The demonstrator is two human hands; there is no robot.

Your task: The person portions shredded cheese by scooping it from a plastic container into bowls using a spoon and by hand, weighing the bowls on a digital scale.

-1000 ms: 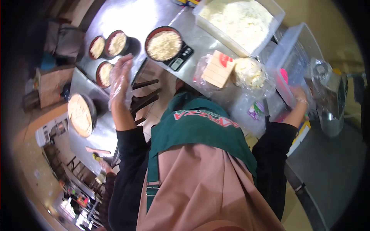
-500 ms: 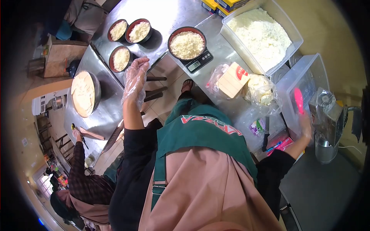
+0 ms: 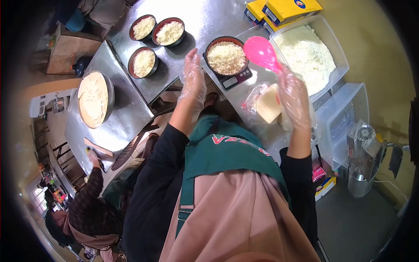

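Observation:
My right hand (image 3: 294,94), in a clear plastic glove, grips the handle of a pink spoon (image 3: 260,51). The spoon's bowl hangs between a dark, red-lined bowl (image 3: 216,41) and a clear plastic container (image 3: 342,54); both hold pale, crumbly food that looks like grated cheese. Under the dark bowl is a digital scale (image 3: 238,81), its display too small to read. My left hand (image 3: 193,78), also gloved, is held up left of the scale, fingers stretched and nothing in them. A pale block (image 3: 267,107) in plastic wrap lies below my right hand, which partly hides it.
Three similar filled bowls (image 3: 152,70) stand at the upper left. A large bowl (image 3: 110,94) of creamy mixture sits on the left table. Yellow boxes (image 3: 288,12) stand behind the container; an empty-looking clear bin (image 3: 338,126) is at right. Another person's hand (image 3: 93,158) works at lower left.
My right hand has brought the pink spoon from the far right bin up and left, beside the bowl on the scale. My left hand has shifted right, toward the scale.

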